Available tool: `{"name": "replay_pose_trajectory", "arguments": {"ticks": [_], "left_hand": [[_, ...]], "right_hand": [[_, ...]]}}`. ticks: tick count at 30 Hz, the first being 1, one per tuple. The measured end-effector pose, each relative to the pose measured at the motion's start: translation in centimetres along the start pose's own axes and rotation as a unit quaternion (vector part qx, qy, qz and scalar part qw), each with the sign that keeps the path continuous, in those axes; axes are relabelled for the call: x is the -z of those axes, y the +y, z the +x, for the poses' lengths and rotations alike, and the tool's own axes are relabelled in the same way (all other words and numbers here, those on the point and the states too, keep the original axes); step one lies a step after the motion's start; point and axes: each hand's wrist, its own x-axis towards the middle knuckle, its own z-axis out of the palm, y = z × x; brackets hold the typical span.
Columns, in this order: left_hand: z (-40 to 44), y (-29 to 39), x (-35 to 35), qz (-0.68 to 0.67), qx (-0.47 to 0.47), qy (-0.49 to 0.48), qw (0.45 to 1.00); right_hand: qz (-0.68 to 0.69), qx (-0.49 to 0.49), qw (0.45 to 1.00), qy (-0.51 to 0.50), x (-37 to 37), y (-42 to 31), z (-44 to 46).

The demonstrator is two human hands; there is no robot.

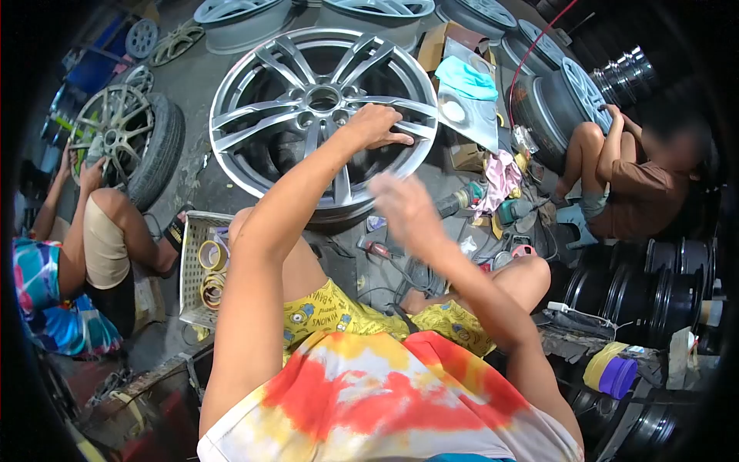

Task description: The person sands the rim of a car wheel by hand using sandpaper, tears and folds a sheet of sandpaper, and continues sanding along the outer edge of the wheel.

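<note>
A large silver-and-grey wheel rim (323,98) with paired spokes lies in front of me. My left hand (377,127) reaches across it and rests on a spoke right of the hub, fingers bent over the spoke; what lies under the fingertips is hidden. Near the rim's lower right edge, my right hand (406,209) is raised and smeared by motion, so its fingers cannot be made out. Below the rim, a red-and-grey tool (377,249) lies on the floor among cables.
A white basket (188,269) with tape rolls (212,256) stands at left. One person (108,239) handles a rim at left; another (639,185) sits at right by a wheel. Cardboard with a turquoise cloth (466,78) is at upper right. Black rims (616,285) line the right.
</note>
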Motion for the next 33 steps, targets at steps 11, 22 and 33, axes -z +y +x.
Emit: {"name": "replay_pose_trajectory", "arguments": {"ticks": [11, 22, 33], "left_hand": [[-0.2, -0.1, 0.0, -0.001, 0.006, -0.002, 1.0], [-0.2, 0.2, -0.4, -0.014, 0.014, -0.002, 1.0], [-0.2, 0.2, -0.1, 0.003, 0.013, 0.003, 1.0]], "right_hand": [[-0.059, -0.024, 0.994, -0.088, 1.2, -3.6, 2.6], [-0.076, -0.108, 0.978, -0.161, 1.8, -0.9, 4.4], [-0.125, -0.081, 0.989, -0.021, -1.5, -7.1, 2.6]]}}
